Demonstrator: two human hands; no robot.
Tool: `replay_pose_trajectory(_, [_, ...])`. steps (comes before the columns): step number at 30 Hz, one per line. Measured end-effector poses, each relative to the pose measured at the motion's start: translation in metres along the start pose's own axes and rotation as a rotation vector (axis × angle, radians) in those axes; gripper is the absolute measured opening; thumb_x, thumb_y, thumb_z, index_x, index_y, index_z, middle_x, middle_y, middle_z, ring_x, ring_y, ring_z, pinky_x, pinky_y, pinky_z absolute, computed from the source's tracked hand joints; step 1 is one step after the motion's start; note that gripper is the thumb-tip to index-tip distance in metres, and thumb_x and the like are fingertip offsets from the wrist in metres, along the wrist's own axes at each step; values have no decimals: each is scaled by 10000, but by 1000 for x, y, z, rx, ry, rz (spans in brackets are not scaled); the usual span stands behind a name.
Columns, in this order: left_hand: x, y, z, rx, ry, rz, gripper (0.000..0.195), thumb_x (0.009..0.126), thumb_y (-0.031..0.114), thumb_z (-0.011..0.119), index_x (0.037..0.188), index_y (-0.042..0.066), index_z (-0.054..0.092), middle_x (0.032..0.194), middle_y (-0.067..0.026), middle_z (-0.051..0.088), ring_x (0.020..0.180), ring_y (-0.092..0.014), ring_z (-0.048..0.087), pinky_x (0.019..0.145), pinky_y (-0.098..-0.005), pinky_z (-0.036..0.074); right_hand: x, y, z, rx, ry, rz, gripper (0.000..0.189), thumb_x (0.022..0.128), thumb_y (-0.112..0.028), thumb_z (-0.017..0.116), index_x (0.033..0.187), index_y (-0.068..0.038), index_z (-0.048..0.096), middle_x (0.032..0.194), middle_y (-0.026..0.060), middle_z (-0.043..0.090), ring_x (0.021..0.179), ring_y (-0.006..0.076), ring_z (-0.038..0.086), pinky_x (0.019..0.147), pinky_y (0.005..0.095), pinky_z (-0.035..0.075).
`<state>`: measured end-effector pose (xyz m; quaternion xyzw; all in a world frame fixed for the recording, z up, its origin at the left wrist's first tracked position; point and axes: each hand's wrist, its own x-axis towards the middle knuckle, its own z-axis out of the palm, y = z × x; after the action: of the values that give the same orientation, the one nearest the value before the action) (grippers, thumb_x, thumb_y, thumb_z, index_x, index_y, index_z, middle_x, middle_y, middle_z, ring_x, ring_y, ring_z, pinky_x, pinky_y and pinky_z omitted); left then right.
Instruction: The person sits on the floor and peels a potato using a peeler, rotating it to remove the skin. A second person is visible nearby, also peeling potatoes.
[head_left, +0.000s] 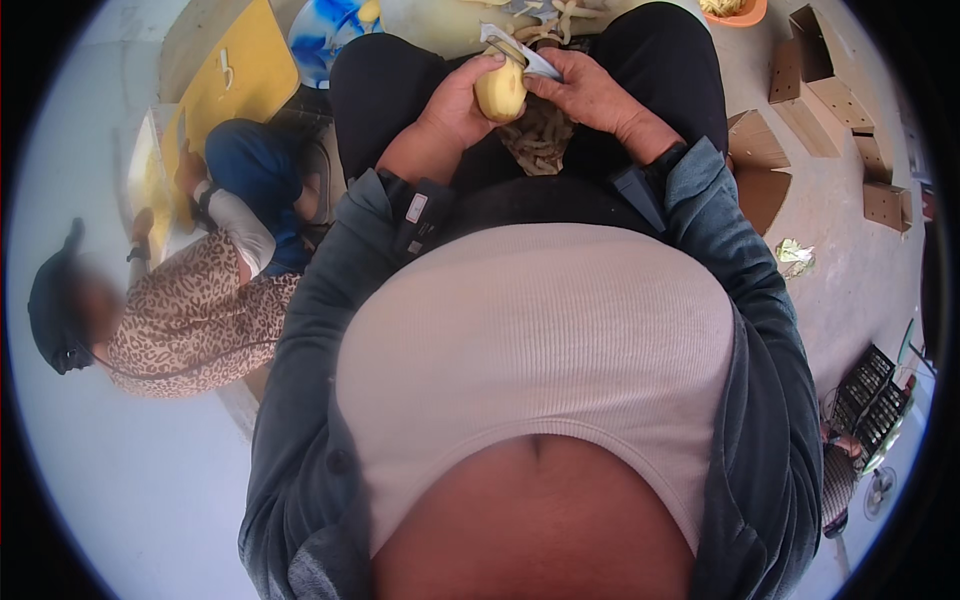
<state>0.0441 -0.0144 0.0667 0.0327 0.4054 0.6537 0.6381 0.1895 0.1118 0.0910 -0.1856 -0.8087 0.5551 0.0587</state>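
My left hand (465, 101) grips a potato (500, 91) whose visible surface is pale yellow and peeled. The handle of a white and grey peeler (541, 66) lies in my right hand (581, 90). Its blade end rests at the potato's upper part, and my right thumb is against or very near the potato's side. Below the hands, between my knees, there is a heap of brown potato peelings (538, 139). More long peel strips (566, 16) lie just beyond the peeler.
A co-worker (202, 315) sits at the left by a yellow board (232, 82). Near my left knee is a blue and white basin (322, 37). An orange bowl (739, 11) with pale shreds stands at the upper right. Cardboard boxes (757, 169) and a black crate (862, 382) are along the right.
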Motion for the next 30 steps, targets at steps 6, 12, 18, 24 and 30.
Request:
replay_pose_trajectory(6, [1, 0, 0, -2, 11, -6, 348, 837, 216, 604, 1140, 66, 520, 1037, -86, 591, 943, -255, 582, 780, -448, 499, 1, 0, 1, -6, -1, 1, 280, 869, -201, 601, 1060, 4, 607, 898, 138, 656, 830, 220, 612, 789, 333, 468])
replay_pose_trajectory(12, [0, 2, 1, 9, 25, -15, 344, 838, 217, 606, 1137, 68, 521, 1033, -83, 590, 939, -248, 582, 782, -449, 496, 4, 3, 0, -26, -5, 14, 289, 861, -221, 609, 1047, 1, 609, 876, 138, 653, 809, 221, 611, 774, 334, 468])
replay_pose_trajectory(18, [2, 4, 0, 11, 31, -19, 338, 842, 223, 604, 1131, 69, 523, 1031, -82, 589, 935, -245, 583, 776, -445, 495, 5, 0, -1, -23, -7, 30, 288, 857, -228, 610, 1032, 1, 610, 863, 133, 651, 802, 219, 608, 769, 331, 467])
replay_pose_trajectory(24, [4, 5, 0, 16, 33, -12, 337, 844, 223, 604, 1131, 66, 523, 1024, -85, 592, 923, -248, 589, 767, -444, 501, 8, 2, -1, -29, -5, 15, 281, 858, -230, 604, 1020, 1, 610, 855, 131, 648, 799, 224, 608, 766, 333, 467])
replay_pose_trajectory(30, [6, 4, -1, 16, 39, -22, 334, 844, 220, 605, 1126, 62, 524, 1016, -90, 594, 918, -251, 592, 761, -442, 506, 8, 2, -2, -44, -8, 25, 285, 857, -234, 603, 1017, 2, 609, 858, 141, 645, 806, 240, 609, 767, 339, 465])
